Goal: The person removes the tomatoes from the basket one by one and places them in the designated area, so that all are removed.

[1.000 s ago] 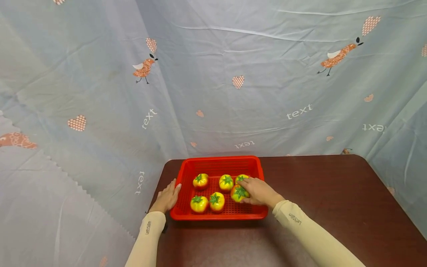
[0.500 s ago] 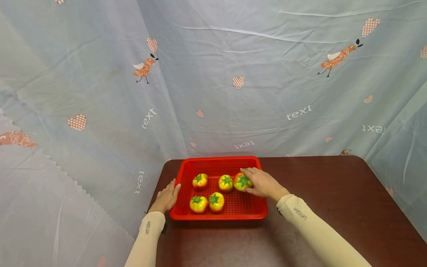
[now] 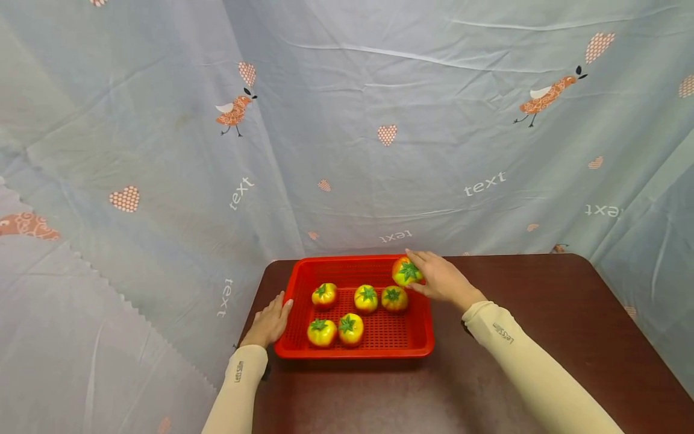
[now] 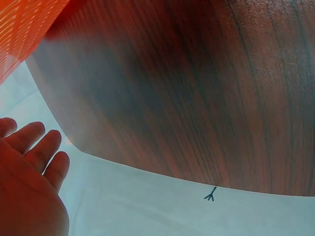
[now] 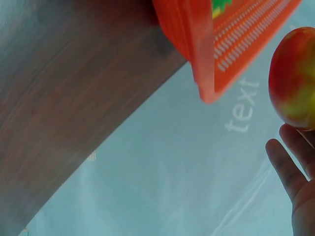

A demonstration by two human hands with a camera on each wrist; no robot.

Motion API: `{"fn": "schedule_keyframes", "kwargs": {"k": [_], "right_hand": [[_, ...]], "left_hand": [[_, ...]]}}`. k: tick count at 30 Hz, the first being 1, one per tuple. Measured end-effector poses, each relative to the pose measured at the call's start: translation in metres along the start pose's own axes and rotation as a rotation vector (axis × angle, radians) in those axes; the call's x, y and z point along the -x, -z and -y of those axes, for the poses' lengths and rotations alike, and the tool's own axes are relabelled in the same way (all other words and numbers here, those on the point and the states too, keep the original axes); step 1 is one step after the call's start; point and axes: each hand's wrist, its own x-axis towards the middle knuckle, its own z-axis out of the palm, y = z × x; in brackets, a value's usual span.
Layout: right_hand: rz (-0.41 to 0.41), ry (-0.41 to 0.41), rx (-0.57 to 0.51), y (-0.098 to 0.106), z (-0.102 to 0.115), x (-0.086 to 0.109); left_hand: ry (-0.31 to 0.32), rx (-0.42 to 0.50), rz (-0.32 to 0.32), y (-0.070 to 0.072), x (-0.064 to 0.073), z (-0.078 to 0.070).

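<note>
A red plastic basket (image 3: 352, 353) holds several yellow-and-red tomatoes with green leafy tops, such as the front-left one (image 3: 322, 333) and the one at the right (image 3: 394, 299). Above the basket's back right part, my right hand (image 3: 447, 280) grips another tomato (image 3: 406, 272) between thumb and fingers. In the right wrist view this tomato (image 5: 297, 78) is raised beyond the basket rim, partly cut off by the frame edge. My left hand (image 3: 269, 322) rests at the basket's left rim with its fingers extended. The left wrist view shows its fingers (image 4: 42, 150) slightly bent, holding nothing.
The basket stands at the back left of a dark brown wooden table (image 3: 520, 325). A grey-blue printed curtain (image 3: 347, 150) hangs close behind and along both sides of the table.
My right hand has lifted its tomato from among the others, up and toward the back right corner. The tomato beneath it now shows fully. The left hand stays at the left rim.
</note>
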Motion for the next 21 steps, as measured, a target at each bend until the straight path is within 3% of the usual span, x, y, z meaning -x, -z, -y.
{"fn": "schedule_keyframes", "kwargs": {"k": [10,21], "right_hand": [[-0.050,-0.098,-0.026,0.024,-0.033,0.005],[0.001,-0.226,-0.014,0.035,-0.068,0.023]], "left_hand": [[-0.008,-0.006,-0.005,-0.001,-0.001,0.002],[-0.016,-0.007,-0.024,-0.003,-0.002,0.003]]}}
